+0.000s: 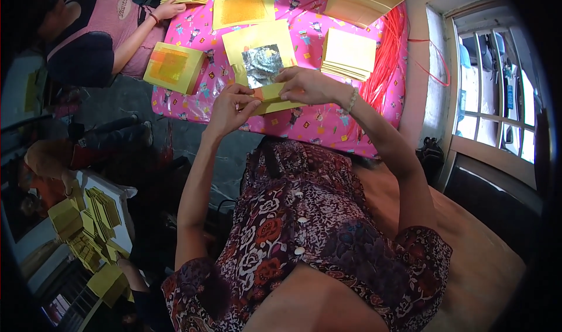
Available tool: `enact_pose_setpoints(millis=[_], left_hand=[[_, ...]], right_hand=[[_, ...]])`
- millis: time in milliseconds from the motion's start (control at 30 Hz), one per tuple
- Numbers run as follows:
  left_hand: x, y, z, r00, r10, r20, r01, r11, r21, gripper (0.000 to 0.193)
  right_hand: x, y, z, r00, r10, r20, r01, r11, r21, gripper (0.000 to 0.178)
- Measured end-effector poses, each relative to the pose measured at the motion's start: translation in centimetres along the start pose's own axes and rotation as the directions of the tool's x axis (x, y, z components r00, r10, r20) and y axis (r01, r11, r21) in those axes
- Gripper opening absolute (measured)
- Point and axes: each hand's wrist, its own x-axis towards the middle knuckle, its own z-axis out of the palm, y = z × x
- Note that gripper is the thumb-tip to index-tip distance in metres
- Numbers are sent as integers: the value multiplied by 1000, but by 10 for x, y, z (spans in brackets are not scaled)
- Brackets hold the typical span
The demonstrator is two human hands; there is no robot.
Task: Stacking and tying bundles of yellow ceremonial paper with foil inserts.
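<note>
Near the front edge of the table, a folded strip of yellow paper (270, 105) with a bit of orange at its left end is pinched between my hands. My left hand (230, 110) has thumb and fingers closed on its left end. The fingers of my right hand (305, 86) are closed on its right part. Just beyond my hands lies yellow paper with a crinkled silver foil square (263, 62) on it. I cannot tell whether the strip is a separate sheet, because my fingers cover the edges.
Yellow paper stacks (174, 68), some with orange patches, stand on the pink patterned tablecloth (199, 24). A tall stack (367, 3) and red plastic strands (383, 62) are at the right. A person (120, 33) handles folded paper at far left; others work with yellow paper at lower left.
</note>
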Motion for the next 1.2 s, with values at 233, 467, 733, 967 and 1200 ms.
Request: enact_pose_setpoints(millis=[233,467,733,967,1200], left_hand=[[8,2,-3,996,-82,31,84,995,-45,22],[9,6,-5,987,-146,74,149,988,-35,19],[9,7,-4,985,-162,50,164,985,-44,19],[9,1,-2,996,-90,-14,89,995,-54,22],[14,0,-5,1000,-5,28,7,998,-67,19]], right_hand=[[12,9,-14,999,-1,45,3,1000,-25,23],[15,11,-14,999,10,46,-10,1000,-9,23],[14,12,-14,999,-3,37,3,1000,-17,23],[7,10,-12,998,-55,32,57,997,-48,23],[-8,18,6,970,-156,-187,125,978,-169,24]])
